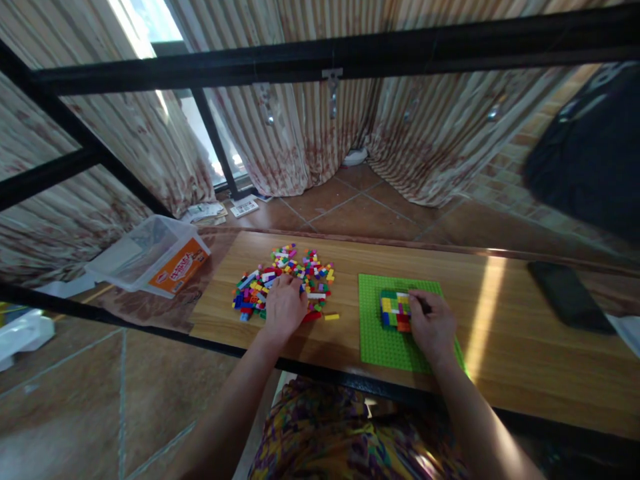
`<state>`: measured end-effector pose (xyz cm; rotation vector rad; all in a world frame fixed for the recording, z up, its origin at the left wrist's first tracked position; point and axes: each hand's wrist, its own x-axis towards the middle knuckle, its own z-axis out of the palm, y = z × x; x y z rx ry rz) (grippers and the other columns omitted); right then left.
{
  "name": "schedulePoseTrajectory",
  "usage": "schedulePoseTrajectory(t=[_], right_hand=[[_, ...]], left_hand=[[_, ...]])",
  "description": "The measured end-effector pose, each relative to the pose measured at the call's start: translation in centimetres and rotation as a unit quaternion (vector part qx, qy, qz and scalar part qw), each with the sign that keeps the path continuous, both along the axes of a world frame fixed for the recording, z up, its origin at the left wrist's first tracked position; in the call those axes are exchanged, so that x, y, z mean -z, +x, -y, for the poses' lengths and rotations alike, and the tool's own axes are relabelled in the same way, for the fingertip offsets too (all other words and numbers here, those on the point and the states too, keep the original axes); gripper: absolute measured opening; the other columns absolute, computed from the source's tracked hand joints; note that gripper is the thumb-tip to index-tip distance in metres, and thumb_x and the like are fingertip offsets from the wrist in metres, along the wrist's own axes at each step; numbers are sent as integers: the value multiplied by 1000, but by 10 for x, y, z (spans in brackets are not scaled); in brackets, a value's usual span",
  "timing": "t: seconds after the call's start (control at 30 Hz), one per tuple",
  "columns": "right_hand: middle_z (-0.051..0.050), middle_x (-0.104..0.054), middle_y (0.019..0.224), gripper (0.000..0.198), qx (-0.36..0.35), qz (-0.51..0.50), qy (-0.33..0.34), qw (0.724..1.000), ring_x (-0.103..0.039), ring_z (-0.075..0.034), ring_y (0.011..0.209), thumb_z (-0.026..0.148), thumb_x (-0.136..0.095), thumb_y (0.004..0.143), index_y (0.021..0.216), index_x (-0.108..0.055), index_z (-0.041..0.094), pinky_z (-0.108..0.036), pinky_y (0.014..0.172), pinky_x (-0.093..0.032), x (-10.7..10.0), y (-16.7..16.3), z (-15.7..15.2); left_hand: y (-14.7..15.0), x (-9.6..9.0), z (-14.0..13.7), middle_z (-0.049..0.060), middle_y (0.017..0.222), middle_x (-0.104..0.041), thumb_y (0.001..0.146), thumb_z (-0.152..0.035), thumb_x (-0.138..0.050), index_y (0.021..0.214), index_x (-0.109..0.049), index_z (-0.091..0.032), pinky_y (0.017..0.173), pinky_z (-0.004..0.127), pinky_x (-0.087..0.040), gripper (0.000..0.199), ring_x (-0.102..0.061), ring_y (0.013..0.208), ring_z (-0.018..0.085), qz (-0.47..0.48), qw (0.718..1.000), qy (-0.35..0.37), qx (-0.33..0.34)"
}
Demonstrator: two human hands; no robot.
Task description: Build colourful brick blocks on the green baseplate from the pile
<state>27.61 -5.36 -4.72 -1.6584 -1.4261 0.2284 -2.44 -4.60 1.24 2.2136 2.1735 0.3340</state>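
Note:
A pile of small toy building bricks (255, 293) in many colours is spread on the left part of the table. My left hand (287, 303) reaches down into it, fingers bent and apart among the bricks; their tips are partly hidden. To the right lies a green studded baseplate (373, 343). On it sits a block of joined bricks (393, 310) in green, yellow, white, blue, red and orange. My right hand (434, 323) is at the block's right side, thumb and fingers curled together against it. What lies between those fingertips is hidden.
A clear plastic box (165, 233) with an orange label stands left of the wooden table top (320, 360). A loose yellow brick (332, 317) lies at the pile's near edge. A dark phone-like slab (570, 297) rests at the right. A black metal bar (280, 67) crosses ahead, before curtains (320, 133).

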Motion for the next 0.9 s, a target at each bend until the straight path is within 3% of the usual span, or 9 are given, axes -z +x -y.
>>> schedulePoseTrajectory(t=[0.13, 0.27, 0.4, 0.53, 0.6, 0.7, 0.9], right_hand=[[-10, -72, 90, 29, 4, -6, 3, 1000, -64, -26, 87, 40, -52, 86, 89, -71, 18, -43, 83, -49, -1, -2, 0], [-10, -72, 89, 28, 5, -6, 6, 1000, -64, -25, 87, 38, -52, 87, 87, -71, 18, -42, 84, -49, -2, -3, -1], [-10, -72, 90, 26, 6, -9, 1, 1000, -64, -26, 88, 37, -52, 87, 86, -71, 19, -42, 84, -49, -3, -4, -1], [-9, -71, 90, 25, 6, -8, -3, 1000, -63, -26, 89, 36, -51, 86, 87, -70, 20, -42, 85, -49, -6, -5, 0], [-9, -71, 90, 25, 7, -7, -4, 1000, -63, -26, 89, 35, -51, 86, 86, -70, 20, -42, 85, -49, -8, -6, 0], [-9, -71, 89, 24, 8, -7, -4, 1000, -63, -25, 89, 35, -51, 87, 86, -70, 20, -43, 86, -49, -8, -6, 0], [-9, -71, 89, 22, 5, -15, 3, 1000, -63, -25, 87, 35, -52, 86, 86, -69, 21, -42, 84, -49, -8, -7, -1]], left_hand=[[-1, -3, -2, 13, 107, -66, 86, -19, -59, 103, -67, -16, 95, 41, -48, 19, -60, 106, 30, 22, 1000, 17, 4], [9, -7, 5, 7, 102, -68, 84, -19, -63, 102, -65, -19, 89, 36, -51, 18, -64, 98, 24, 139, 989, 50, 11], [41, -2, 23, -1, 85, -70, 84, -18, -63, 86, -65, -22, 74, 26, -51, 5, -64, 75, 15, 301, 951, 3, 72], [80, 16, 43, -2, 82, -72, 86, -17, -61, 86, -67, -22, 70, 22, -50, 8, -66, 73, 12, 418, 897, -53, 132], [96, 26, 48, -1, 84, -74, 87, -18, -61, 90, -68, -22, 70, 23, -51, 9, -67, 73, 13, 424, 893, -64, 139], [112, 34, 49, 0, 87, -74, 87, -18, -61, 93, -68, -23, 73, 25, -51, 10, -69, 77, 15, 386, 908, -66, 150], [126, 35, 45, 1, 93, -74, 86, -14, -65, 92, -69, -22, 82, 28, -51, 10, -67, 85, 16, 365, 918, -41, 148]])
